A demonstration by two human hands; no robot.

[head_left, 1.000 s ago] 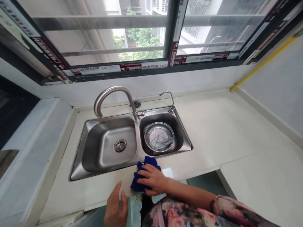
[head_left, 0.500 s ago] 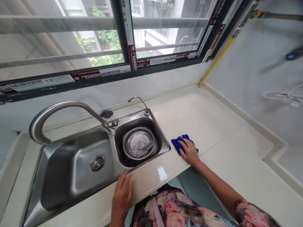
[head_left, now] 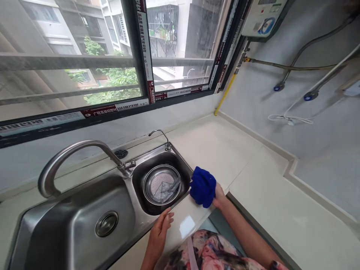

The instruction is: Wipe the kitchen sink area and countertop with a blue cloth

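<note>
A bunched blue cloth [head_left: 203, 187] is in my right hand [head_left: 219, 195], raised off the counter just right of the small sink basin. The cloth covers most of the fingers. By the front rim of the sink is my left hand [head_left: 159, 231], its fingers bent loosely and apart, holding nothing. In the small basin [head_left: 137, 180] stands a round metal strainer basket [head_left: 161, 183] with a grey crumpled piece [head_left: 167, 189] lying in it; I cannot make out what that piece is.
A large curved faucet [head_left: 81, 144] rises over the bigger basin [head_left: 84, 225]. A small spout [head_left: 160, 132] and a dark scouring pad [head_left: 121, 153] sit behind the sink. The pale counter [head_left: 219, 146] reaches right to a wall with a yellow pipe [head_left: 225, 93].
My right hand has lifted the blue cloth off the counter and brought it left. My left hand has shifted right along the sink's front rim. The view has turned rightward and up.
</note>
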